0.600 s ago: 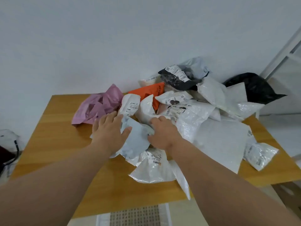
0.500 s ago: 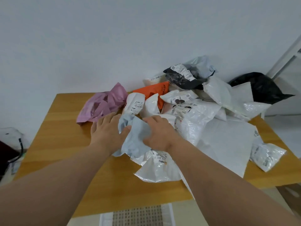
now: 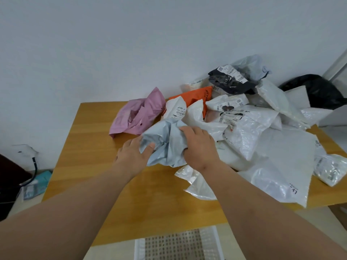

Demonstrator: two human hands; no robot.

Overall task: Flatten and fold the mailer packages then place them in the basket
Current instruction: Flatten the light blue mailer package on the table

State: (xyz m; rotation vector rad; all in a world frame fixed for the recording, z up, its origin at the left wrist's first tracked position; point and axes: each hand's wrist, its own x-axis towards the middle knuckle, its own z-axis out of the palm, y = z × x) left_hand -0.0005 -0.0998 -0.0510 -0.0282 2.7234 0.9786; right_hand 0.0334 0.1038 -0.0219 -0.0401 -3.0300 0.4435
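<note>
From the head view I see both of my hands on a crumpled pale grey-blue mailer (image 3: 165,143) at the near edge of the pile, lifted a little over the wooden table (image 3: 90,147), whose top is smooth honey-coloured board with a faint lengthwise grain. My left hand (image 3: 134,156) holds the mailer's left side, the thumb pinching a fold of the thin, matte film against the fingers tucked behind it. My right hand (image 3: 199,147) grips the right side, fingers curled over the top into the wrinkled plastic. The mailer is bunched into soft, deep creases, not flat. Just behind it lies a crushed pink mailer (image 3: 137,115), glossy and puffed open, and beside that a stiff orange mailer (image 3: 197,96) standing on edge among white ones with barcode labels. A wide, smooth white mailer (image 3: 281,162) lies flat to the right, with a bubble-textured translucent one (image 3: 249,132) on top of it. A black mailer (image 3: 231,81) with a white label caps the heap at the back. Below the table's near edge I make out the basket (image 3: 180,244), a white rim around a perforated grid bottom.
</note>
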